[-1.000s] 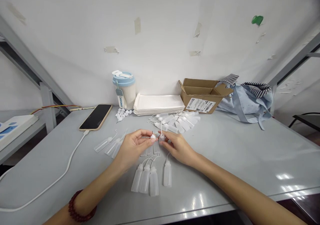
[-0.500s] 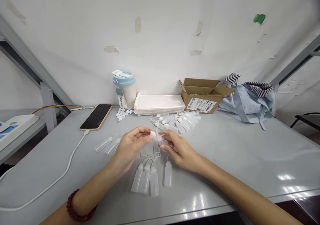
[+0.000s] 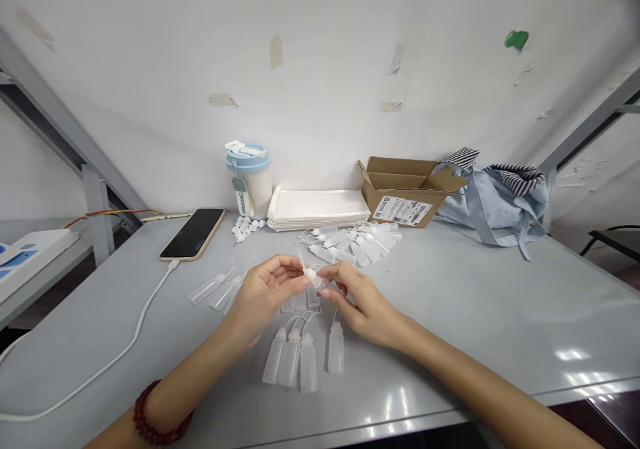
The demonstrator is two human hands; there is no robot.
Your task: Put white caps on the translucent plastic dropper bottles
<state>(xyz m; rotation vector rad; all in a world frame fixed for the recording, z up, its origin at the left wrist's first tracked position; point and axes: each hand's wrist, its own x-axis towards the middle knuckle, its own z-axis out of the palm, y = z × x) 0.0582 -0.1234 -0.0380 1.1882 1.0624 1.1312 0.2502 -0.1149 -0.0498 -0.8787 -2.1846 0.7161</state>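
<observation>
The left hand (image 3: 263, 296) and right hand (image 3: 363, 306) meet over the middle of the desk (image 3: 475, 309). The right hand's grip is narrow, thumb and fingers closed on a small clear bottle (image 3: 321, 283). The left hand's grip is narrow too, its thumb and forefinger pinching a white cap (image 3: 310, 273) at the bottle's top; how the two parts fit is too small to tell. A thin tube (image 3: 301, 258) slants up and left from there.

Three bottles (image 3: 291, 359) lie side by side nearer the front edge, with one more (image 3: 337, 348) just to their right. Others lie left of the left hand, and a pile (image 3: 367, 242) lies beyond the hands, in front of a white stack (image 3: 320, 206) and an open box (image 3: 400, 199). Loose caps (image 3: 247, 228) sit by a cup (image 3: 256, 186). A phone (image 3: 193, 234) with its cable (image 3: 135, 332) lies at left; a blue bag (image 3: 495, 202) slumps at right.
</observation>
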